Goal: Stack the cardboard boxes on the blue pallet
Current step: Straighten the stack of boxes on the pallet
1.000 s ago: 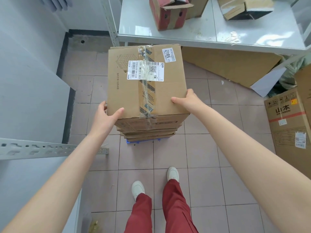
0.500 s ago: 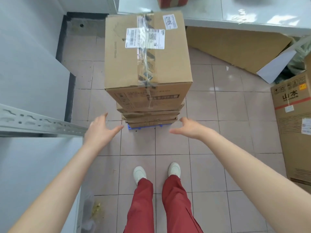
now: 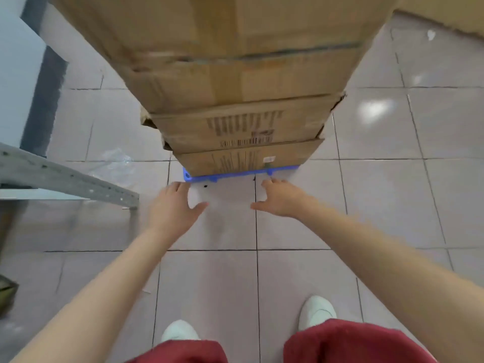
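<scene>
Reaching low toward the floor, the left hand (image 3: 174, 208) and the right hand (image 3: 280, 199) both have an open grip, fingers spread, and they hold nothing. Their fingertips are just beside the near edge of the blue pallet (image 3: 235, 176), but whether they touch it I cannot tell, because the picture is blurred.

The cardboard boxes (image 3: 235, 108) stand as one tall stack on this pallet, and the stack rises out of the top of the view. Only a thin strip of blue shows under the lowest box (image 3: 241, 159), so the boxes cover almost all of the pallet.

In my judgement the main danger is the height. If the hands pull or push the pallet at the bottom, the upper boxes can lean and slide off. Some box corners on the left (image 3: 148, 121) and on the right (image 3: 337, 99) look torn or crushed, which makes the layers sit less flat. A metal rail (image 3: 65, 176) is near on the left, and a falling box could strike it. The white shoes (image 3: 315, 310) are near too.
</scene>
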